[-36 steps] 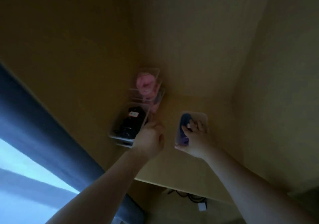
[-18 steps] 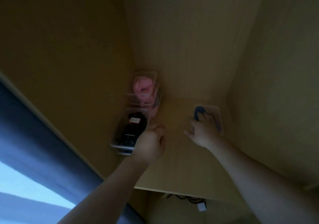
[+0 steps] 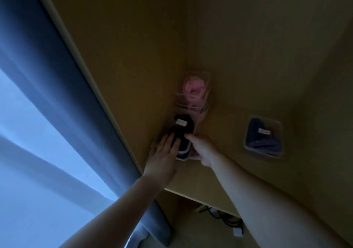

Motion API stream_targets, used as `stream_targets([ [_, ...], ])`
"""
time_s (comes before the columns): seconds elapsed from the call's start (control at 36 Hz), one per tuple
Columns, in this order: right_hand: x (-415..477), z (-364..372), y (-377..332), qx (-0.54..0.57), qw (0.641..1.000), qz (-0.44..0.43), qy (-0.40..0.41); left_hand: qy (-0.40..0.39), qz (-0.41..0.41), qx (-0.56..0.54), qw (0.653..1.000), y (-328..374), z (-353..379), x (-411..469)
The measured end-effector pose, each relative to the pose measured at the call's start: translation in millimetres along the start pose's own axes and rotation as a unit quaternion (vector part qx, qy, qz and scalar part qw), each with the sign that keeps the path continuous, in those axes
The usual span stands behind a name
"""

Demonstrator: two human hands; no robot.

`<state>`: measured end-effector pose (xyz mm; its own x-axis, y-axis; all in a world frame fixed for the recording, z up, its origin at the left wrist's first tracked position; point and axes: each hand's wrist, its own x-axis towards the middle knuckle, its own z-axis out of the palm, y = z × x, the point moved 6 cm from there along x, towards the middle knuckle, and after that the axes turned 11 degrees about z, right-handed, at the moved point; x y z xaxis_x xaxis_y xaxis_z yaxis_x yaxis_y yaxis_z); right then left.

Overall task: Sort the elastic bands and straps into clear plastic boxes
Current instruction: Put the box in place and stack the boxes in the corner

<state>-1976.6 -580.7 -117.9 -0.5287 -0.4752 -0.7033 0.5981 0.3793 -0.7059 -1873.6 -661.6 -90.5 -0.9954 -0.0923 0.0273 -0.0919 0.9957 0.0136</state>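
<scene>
While the box of black bands (image 3: 183, 132) sits mid-frame, just below the pink boxes (image 3: 193, 92), left hand (image 3: 164, 153) lies fingers spread on its top; right hand (image 3: 202, 150) at its right wall, grip unclear. Likely light, rigid, slick: clamp both long walls, keep level

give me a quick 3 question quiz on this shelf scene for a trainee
1. True or false: the left hand lies with straight fingers on the box of black bands.
2. Fill in: the box of pink bands sits ___ the black one, in the corner of the shelf.
3. Which box stands apart with no hand on it? A. pink B. black C. the blue-purple box

Key: 1 true; 2 behind; 3 C
</scene>
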Motion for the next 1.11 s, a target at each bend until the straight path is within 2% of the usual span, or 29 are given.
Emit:
stream_targets([
  [0.22,-5,-15,4,0.007,0.999,-0.009,0.034,0.131,0.073,0.014,0.989,8,-9,8],
  [0.42,-16,-69,3,0.016,0.993,-0.027,0.116,0.136,0.13,0.0,0.982,54,-9,36],
  [0.53,-21,-100,0,-0.018,0.984,-0.012,0.177,0.127,0.153,0.001,0.98,81,-8,55],
  [0.64,-30,-122,-5,-0.011,0.981,-0.004,0.195,0.117,0.18,-0.018,0.977,93,-3,71],
  [0.81,-26,-132,-31,-0.102,0.956,-0.06,0.27,0.114,0.181,-0.032,0.976,90,0,104],
  [0.92,-18,-130,-52,-0.158,0.939,-0.095,0.29,0.118,0.181,-0.038,0.976,84,-2,134],
  [1.11,19,-139,-86,-0.178,0.937,-0.087,0.287,0.133,0.186,-0.047,0.972,73,4,185],
])
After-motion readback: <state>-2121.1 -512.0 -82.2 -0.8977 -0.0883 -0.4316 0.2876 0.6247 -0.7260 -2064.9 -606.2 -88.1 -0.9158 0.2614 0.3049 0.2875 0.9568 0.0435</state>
